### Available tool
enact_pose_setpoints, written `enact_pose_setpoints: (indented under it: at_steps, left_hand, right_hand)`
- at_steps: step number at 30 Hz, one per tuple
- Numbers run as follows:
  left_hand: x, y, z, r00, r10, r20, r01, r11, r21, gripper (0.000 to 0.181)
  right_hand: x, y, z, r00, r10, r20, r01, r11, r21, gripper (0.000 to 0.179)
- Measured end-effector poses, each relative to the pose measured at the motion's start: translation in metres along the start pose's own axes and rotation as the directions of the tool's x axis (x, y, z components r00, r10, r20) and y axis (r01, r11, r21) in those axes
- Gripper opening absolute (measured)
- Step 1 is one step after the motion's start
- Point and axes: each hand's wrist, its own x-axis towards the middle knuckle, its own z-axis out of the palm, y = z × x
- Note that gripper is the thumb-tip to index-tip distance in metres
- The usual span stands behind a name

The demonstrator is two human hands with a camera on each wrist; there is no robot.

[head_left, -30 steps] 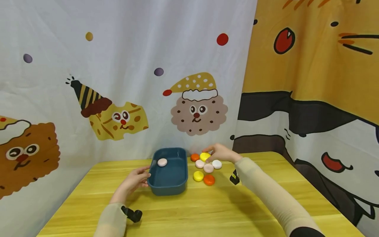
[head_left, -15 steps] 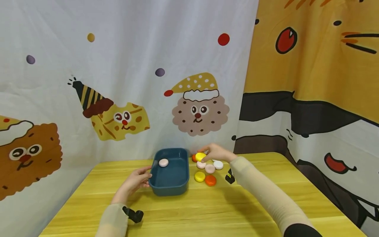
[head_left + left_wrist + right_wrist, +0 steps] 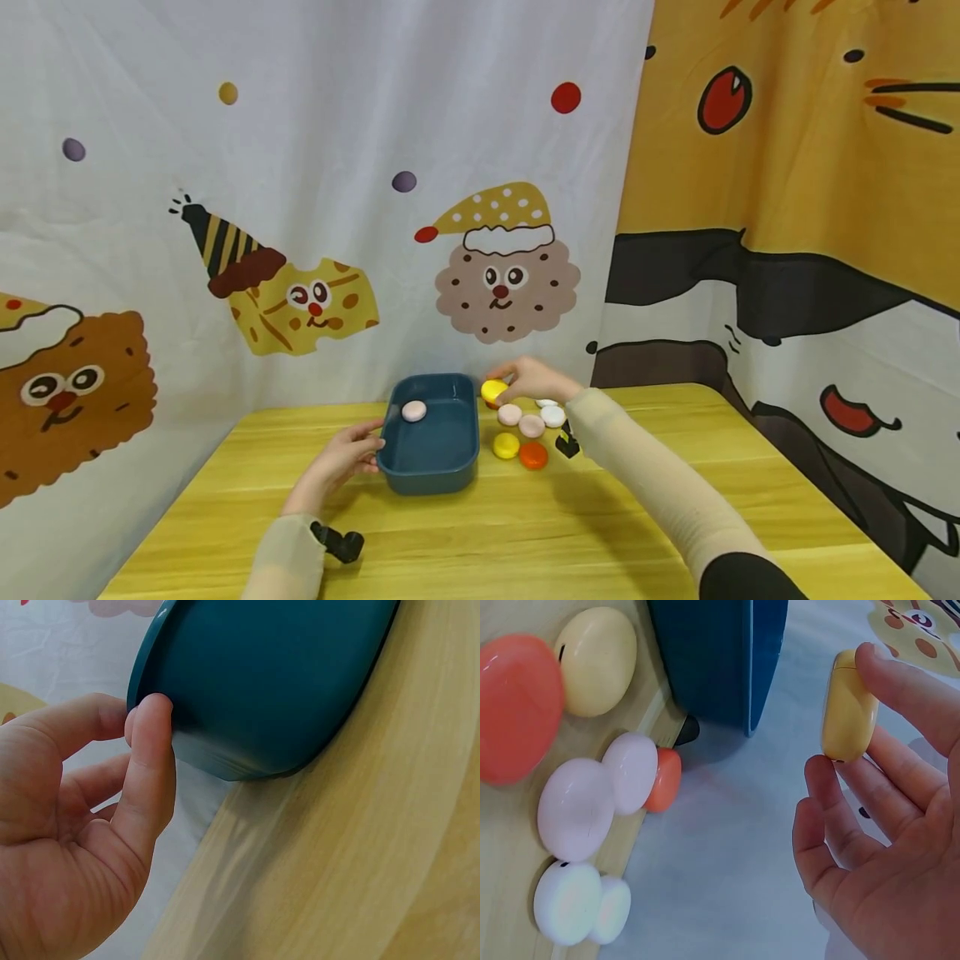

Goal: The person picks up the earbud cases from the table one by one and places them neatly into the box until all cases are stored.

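My right hand (image 3: 532,379) pinches a round yellow case (image 3: 849,705) between thumb and fingers. In the right wrist view it is edge-on and shows a thin seam. The hand is raised just right of a dark blue rectangular bin (image 3: 427,482). At the bin's left side, my left hand (image 3: 341,458) grips the rim with thumb and fingers, as the left wrist view also shows. A pale pink round case (image 3: 414,411) lies inside the bin.
Right of the bin, several round cases lie on the wooden table (image 3: 450,542): yellow (image 3: 506,446), orange (image 3: 533,455), pale pink (image 3: 532,426) and white (image 3: 552,416). Another orange one (image 3: 664,780) sits near the back edge. A printed curtain (image 3: 337,167) hangs behind.
My right hand has taken up the yellow case from the back of the group and moved left with it toward the bin. The left hand stays at the bin's side.
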Motion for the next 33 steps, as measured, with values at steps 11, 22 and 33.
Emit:
enact_pose_setpoints:
  at_steps: [11,22,33]
  left_hand:
    - [-0.002,0.001,0.0,1.0,0.016,0.023,-0.016,1.0,-0.01,0.058]
    - [-0.003,0.001,0.0,1.0,0.003,-0.002,-0.003,1.0,-0.005,0.056]
    - [-0.003,0.001,-0.001,1.0,0.004,-0.009,-0.004,1.0,-0.008,0.057]
  right_hand:
    - [0.018,-0.006,0.012,1.0,-0.007,-0.026,0.007,1.0,0.008,0.047]
    - [0.038,-0.014,0.023,1.0,-0.001,-0.013,0.001,1.0,-0.025,0.05]
    - [0.049,-0.026,0.033,1.0,0.006,0.006,-0.006,1.0,-0.009,0.05]
